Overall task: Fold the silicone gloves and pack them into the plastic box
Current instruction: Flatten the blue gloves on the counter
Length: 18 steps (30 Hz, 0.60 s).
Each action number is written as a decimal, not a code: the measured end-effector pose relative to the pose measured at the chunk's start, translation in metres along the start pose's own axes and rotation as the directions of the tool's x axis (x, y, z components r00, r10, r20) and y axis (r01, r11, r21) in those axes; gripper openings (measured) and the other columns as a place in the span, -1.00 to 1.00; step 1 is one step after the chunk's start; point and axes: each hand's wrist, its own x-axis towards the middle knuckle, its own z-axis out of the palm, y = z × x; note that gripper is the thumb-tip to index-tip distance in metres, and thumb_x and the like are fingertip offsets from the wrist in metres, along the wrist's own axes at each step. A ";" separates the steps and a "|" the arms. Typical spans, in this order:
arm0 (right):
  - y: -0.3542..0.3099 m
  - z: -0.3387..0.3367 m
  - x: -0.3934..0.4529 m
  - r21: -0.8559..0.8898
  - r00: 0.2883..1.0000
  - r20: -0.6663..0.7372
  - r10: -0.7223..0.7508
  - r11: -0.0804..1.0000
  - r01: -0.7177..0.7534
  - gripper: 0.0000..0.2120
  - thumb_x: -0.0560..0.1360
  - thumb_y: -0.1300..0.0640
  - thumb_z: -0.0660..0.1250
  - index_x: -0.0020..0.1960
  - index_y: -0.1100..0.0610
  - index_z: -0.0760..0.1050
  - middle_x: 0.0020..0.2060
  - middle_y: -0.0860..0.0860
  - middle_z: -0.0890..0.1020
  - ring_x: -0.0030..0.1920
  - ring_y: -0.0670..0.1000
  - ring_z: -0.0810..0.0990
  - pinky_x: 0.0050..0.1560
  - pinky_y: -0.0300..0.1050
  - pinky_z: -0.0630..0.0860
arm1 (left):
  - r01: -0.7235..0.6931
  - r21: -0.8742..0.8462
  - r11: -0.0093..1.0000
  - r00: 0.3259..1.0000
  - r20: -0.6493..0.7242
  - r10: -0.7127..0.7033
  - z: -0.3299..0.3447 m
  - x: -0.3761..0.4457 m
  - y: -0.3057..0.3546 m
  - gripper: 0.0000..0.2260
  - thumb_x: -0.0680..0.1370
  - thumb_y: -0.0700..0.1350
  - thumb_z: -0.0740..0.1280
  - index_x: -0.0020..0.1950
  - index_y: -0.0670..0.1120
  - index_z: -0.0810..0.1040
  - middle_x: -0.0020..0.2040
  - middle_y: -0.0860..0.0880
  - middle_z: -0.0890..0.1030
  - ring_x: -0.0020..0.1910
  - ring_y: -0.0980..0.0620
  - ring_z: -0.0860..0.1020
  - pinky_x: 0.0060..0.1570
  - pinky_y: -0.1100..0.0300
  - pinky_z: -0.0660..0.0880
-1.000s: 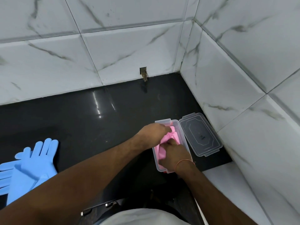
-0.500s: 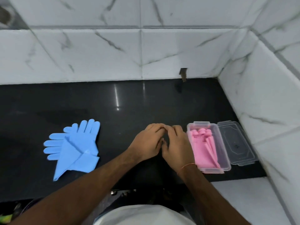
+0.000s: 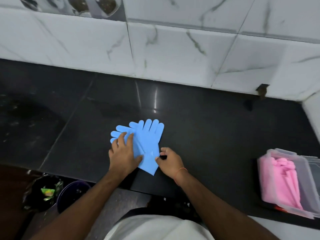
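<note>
Counter: a black, glossy counter (image 3: pixel 199 122) runs along a white marble-patterned tiled wall (image 3: pixel 173 54); light reflects off its surface near the middle.
Blue gloves: a pair of blue gloves (image 3: pixel 147 141) lies flat in the middle of the counter, one overlapping the other, fingers pointing toward the wall and cuffs toward the person. The cuff end is folded to a point at the near side.
Left hand: the left hand (image 3: pixel 123 155) lies palm down on the left part of the blue gloves, fingers spread wide and flat, pressing them to the counter; it grasps nothing.
Right hand: the right hand (image 3: pixel 170 161) sits at the right edge of the gloves by the cuff, fingers curled in, with fingertips touching the glove's edge. Whether it actually pinches the material cannot be told. An orange thread circles the wrist.
Plastic box: a clear plastic box (image 3: pixel 294 210) stands well to the right, near the counter's front edge, far from both hands, its lid off the top.
Pink gloves: folded pink gloves (image 3: pixel 278 181) lie inside the box, filling most of it.
Lid: a clear lid (image 3: pixel 311 161) shows at the box's far right side, mostly cut off by the frame edge.
Below the counter: a dark bin (image 3: pixel 72 193) and a black bag holding green wrappers (image 3: pixel 48 191) sit at the lower left.
</note>
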 end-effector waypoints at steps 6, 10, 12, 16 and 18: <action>-0.015 0.027 0.013 0.171 0.990 0.029 0.141 0.975 -0.144 -0.54 0.57 0.05 0.47 0.44 0.06 0.52 0.04 -0.04 0.68 0.08 0.02 0.69 0.08 0.00 0.65 | -0.017 -0.133 0.991 0.992 -0.123 0.001 0.003 0.007 -0.032 -0.78 0.67 0.08 0.36 0.14 -0.05 0.56 0.11 -0.03 0.63 0.15 -0.15 0.58 0.02 -0.11 0.56; -0.016 0.027 0.011 0.152 0.991 -0.075 0.106 0.984 -0.094 -0.71 0.54 0.08 0.45 0.25 0.11 0.64 -0.05 0.01 0.70 -0.10 0.01 0.68 -0.04 0.07 0.67 | -0.049 -0.594 0.803 0.989 -0.141 -0.044 -0.016 0.006 -0.022 -0.71 0.72 -0.02 0.33 -0.18 -0.05 0.50 -0.27 0.02 0.62 -0.30 0.09 0.59 -0.27 0.14 0.47; -0.019 0.022 0.008 0.088 0.981 -0.192 0.024 0.996 -0.007 -0.71 0.54 0.04 0.44 0.21 0.13 0.64 0.07 0.04 0.63 -0.11 -0.04 0.62 0.04 0.00 0.65 | -0.064 -0.744 0.665 0.991 -0.127 -0.047 -0.029 0.001 -0.010 -0.74 0.74 0.01 0.31 -0.13 0.02 0.57 -0.27 0.09 0.63 -0.30 0.19 0.57 -0.23 0.25 0.49; -0.036 0.002 -0.008 0.370 0.991 -0.129 0.030 0.929 0.020 -0.65 0.63 -0.17 0.32 0.22 0.05 0.66 0.10 0.11 0.72 0.05 -0.05 0.70 0.22 0.02 0.64 | 0.018 -0.972 0.235 0.997 0.036 0.072 -0.057 -0.019 0.024 -0.75 0.79 0.10 0.24 0.30 0.06 0.67 0.20 -0.05 0.76 0.20 -0.02 0.75 0.19 0.06 0.65; -0.043 -0.013 -0.019 0.568 0.996 0.061 0.061 0.818 -0.085 -0.53 0.66 -0.32 0.19 0.29 -0.04 0.65 0.15 0.01 0.77 0.16 0.01 0.74 0.28 0.10 0.62 | 0.015 -0.988 0.154 0.984 0.042 0.172 -0.066 -0.029 0.040 -0.74 0.81 0.04 0.21 0.39 0.04 0.63 0.25 -0.10 0.77 0.25 -0.11 0.74 0.22 0.01 0.66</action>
